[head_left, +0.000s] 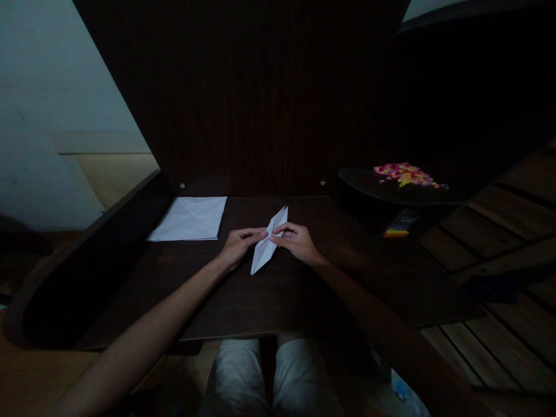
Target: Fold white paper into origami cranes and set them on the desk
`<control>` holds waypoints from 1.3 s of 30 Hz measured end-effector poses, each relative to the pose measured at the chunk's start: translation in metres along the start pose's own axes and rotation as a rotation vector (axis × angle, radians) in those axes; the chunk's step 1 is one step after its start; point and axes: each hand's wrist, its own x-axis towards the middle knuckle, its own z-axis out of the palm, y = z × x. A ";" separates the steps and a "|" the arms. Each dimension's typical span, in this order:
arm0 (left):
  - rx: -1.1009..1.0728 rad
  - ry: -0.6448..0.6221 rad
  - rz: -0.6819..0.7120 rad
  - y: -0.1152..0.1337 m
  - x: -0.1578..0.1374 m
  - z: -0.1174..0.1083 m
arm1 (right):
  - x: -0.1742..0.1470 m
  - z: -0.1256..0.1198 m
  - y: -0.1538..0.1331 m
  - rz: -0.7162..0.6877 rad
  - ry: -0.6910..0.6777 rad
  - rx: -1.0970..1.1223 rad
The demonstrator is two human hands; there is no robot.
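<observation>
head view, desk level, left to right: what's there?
stack of white paper → left hand → folded white paper pinched by both hands → right hand → pile of colourful small pieces on a dark shelf

folded paper (269, 240) on desk (269, 301) between both hands | paper stack (190, 219) behind-left | beads (403, 174) on shelf (369, 185) right

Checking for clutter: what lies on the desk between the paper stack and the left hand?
Nothing: in the head view, only bare dark desk shows between the paper stack and the left hand.
</observation>
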 end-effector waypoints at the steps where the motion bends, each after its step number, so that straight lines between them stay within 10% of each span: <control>1: 0.003 -0.003 0.008 -0.001 0.000 0.000 | 0.000 0.000 0.001 -0.004 0.011 0.002; 39: 0.075 -0.081 0.074 -0.004 0.002 -0.004 | -0.002 0.003 -0.003 0.037 -0.079 0.056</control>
